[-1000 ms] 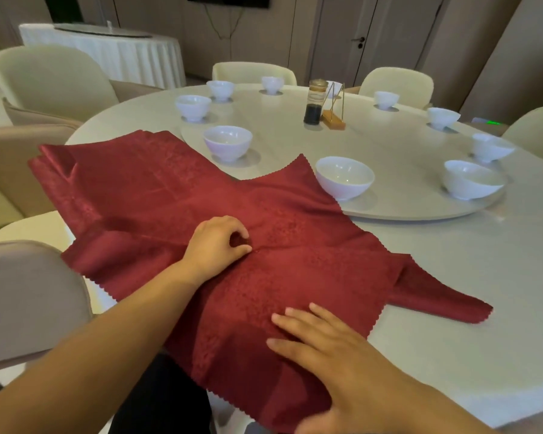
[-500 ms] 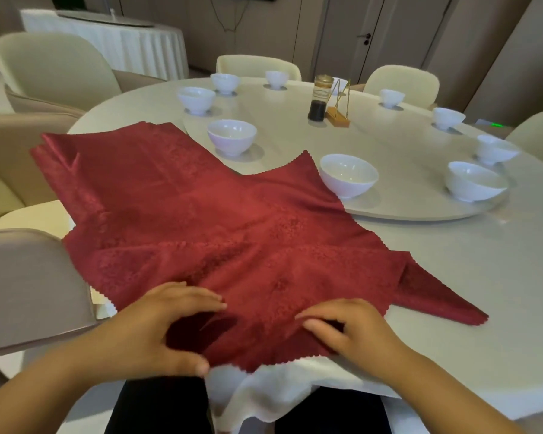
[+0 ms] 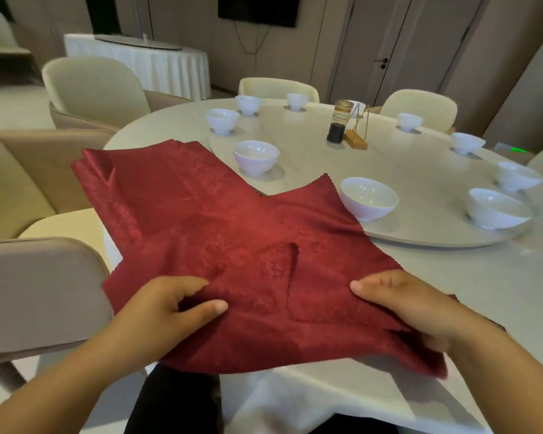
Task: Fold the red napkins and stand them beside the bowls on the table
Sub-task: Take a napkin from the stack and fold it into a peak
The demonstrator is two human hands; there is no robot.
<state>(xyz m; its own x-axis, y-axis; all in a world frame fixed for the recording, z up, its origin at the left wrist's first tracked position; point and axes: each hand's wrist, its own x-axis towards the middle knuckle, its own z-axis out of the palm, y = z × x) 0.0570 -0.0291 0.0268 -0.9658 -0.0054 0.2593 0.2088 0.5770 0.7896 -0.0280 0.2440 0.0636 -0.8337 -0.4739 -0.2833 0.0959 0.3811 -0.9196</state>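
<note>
— What are the hands doing?

— They're apart, one at each side of the cloth. The left hand (image 3: 170,305) pinches the top napkin (image 3: 257,296) between thumb and forefinger. The right hand (image 3: 411,308) grips its other side, thumb on top, fingers hidden underneath.

— Where is that napkin?

— At the near edge of the bench (image 3: 508,277), partly lifted and hanging over it toward the person. A corner flap lies turned over on top, between the two hands. Under it a pile of napkins (image 3: 157,189) reaches off toward the left edge.

— Which way does it run?

— The held edge runs side to side, hand to hand, along the near edge, and the cloth stretches away from both. Neither hand is nearer, since it sits squarely between them.

— So the next fold?

— I'd judge it goes away from the body, with both hands carrying the near edge forward together.

— And the bowls?

— The nearest bowl (image 3: 369,197) stands on the turntable (image 3: 420,239), just past the napkin's far corner and ahead of the right hand. A second bowl (image 3: 256,156) sits further left. The right hand looks handier for standing the napkin there.
</note>
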